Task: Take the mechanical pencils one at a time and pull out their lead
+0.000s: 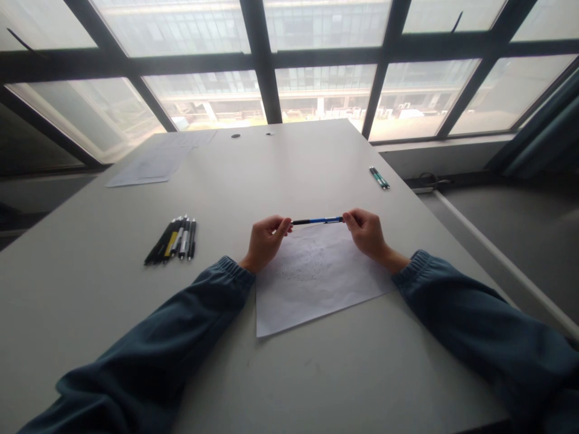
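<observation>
A blue and black pen (pixel 319 220) is held level between my two hands, above the far edge of a white sheet of paper (pixel 316 283). My left hand (pixel 268 240) pinches its black end between thumb and fingers. The other end, with the clip, is pinched in my right hand (pixel 367 234). Faint marks show on the sheet, which lies at a slight angle under and between my forearms.
To the left lies a group of several pens (pixel 174 241), mostly black, one yellow. Green pens (pixel 379 178) rest near the right edge of the white table (pixel 289 175). More papers (pixel 154 160) lie at the far left, before the windows.
</observation>
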`<state>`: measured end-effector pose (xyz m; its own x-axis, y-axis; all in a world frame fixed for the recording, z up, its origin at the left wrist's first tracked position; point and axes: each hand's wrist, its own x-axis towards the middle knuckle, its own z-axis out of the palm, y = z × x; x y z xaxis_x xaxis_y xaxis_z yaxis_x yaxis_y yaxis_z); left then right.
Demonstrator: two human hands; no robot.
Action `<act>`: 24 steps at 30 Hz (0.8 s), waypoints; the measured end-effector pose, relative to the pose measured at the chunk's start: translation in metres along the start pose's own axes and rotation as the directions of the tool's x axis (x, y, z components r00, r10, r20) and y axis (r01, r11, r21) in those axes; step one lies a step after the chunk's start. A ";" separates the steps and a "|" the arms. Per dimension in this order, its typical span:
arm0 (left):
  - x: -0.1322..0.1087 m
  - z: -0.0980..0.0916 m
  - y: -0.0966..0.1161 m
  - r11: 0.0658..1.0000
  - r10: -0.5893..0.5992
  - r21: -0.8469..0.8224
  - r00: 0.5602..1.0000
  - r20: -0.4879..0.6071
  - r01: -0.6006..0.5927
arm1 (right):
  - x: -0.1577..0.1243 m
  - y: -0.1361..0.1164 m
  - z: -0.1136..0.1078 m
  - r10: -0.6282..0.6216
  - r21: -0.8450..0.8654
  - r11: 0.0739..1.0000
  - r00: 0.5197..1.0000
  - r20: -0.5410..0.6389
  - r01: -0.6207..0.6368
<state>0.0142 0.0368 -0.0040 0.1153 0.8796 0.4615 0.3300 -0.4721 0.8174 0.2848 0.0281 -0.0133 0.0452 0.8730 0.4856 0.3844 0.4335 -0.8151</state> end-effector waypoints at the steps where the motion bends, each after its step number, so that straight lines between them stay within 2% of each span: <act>1: 0.000 0.000 0.000 1.000 -0.002 0.000 1.000 -0.001 0.002 | 0.000 0.000 0.000 0.000 -0.001 1.000 1.000 0.000 0.000; 24: -0.001 0.000 -0.001 1.000 -0.013 0.023 1.000 0.001 0.013 | -0.001 0.000 -0.001 -0.006 -0.004 1.000 1.000 0.011 0.006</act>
<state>0.0138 0.0368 -0.0051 0.1120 0.8857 0.4506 0.3530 -0.4593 0.8151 0.2853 0.0272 -0.0134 0.0329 0.8728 0.4870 0.3881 0.4378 -0.8110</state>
